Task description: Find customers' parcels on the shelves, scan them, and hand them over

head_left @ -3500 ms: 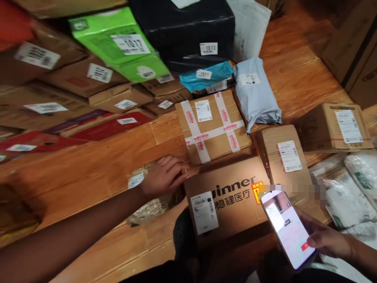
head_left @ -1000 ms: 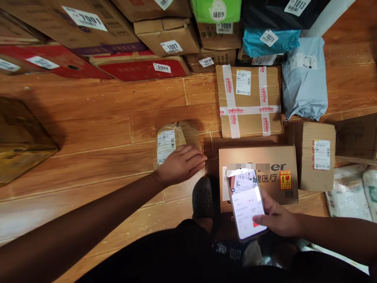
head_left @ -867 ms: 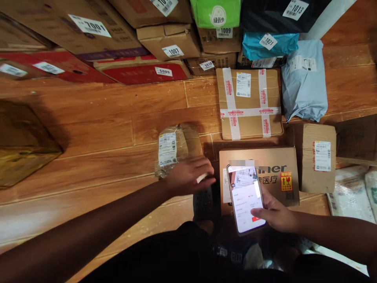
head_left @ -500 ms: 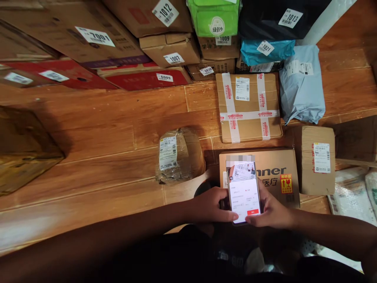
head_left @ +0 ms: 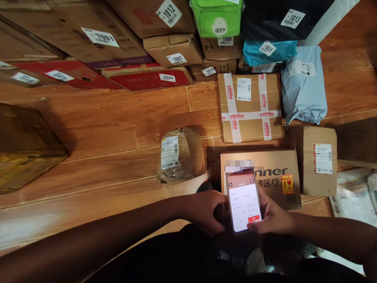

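A lit smartphone (head_left: 244, 206) is held low in front of me, its screen facing up with a white form and a red button. My right hand (head_left: 272, 216) grips its right edge, thumb over the lower right of the screen near the button. At the phone's left edge is my left hand (head_left: 207, 212), curled, with its fingertips running behind the phone and partly hidden. Its thumb is off the screen, apart from the fingers. Under the phone lies a cardboard box (head_left: 282, 161) with a red and yellow fragile sticker, partly covered by the phone.
A crumpled taped parcel (head_left: 194, 155) lies left of the phone. Beyond are a flat taped box (head_left: 253, 127), a grey bag (head_left: 304, 90) and a small carton (head_left: 319, 182). Numbered boxes (head_left: 171, 23) are stacked along the top. A dark carton (head_left: 26, 145) stands on the wooden floor.
My left thumb has moved off the screen, down and left. The phone is slightly lower; its upper screen has gone from a barcode label to plain brown. My view has shifted slightly.
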{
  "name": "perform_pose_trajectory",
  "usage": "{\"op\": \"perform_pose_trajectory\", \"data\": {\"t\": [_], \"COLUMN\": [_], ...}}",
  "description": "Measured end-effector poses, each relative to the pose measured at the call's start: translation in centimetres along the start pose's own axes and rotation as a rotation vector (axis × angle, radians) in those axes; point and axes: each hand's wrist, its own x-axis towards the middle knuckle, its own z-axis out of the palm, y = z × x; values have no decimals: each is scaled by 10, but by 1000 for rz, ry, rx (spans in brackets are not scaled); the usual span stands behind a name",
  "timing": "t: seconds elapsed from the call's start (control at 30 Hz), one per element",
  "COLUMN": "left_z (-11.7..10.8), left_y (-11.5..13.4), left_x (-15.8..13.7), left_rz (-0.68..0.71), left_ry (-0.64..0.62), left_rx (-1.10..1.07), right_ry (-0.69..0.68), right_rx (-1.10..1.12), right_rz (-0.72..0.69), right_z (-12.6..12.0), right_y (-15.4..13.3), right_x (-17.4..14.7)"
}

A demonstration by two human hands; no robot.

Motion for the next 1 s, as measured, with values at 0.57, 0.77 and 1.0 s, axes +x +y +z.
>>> {"op": "perform_pose_trajectory", "data": {"t": [0.57,0.77,1.0], "left_z": [-21,-16,-16], "left_y": [-32,-33,-30], "left_x": [7,5,4], "left_rz": [-357,-336,-361], "left_ry": [338,329,323], "left_rx": [735,744,747], "right_ry": [-142,-193,-156], "right_rx": [111,134,161], "right_rz": [138,99,141], "right_z": [26,31,40], "right_y": [3,-1,-1], "right_x": [-33,-33,-39]}}
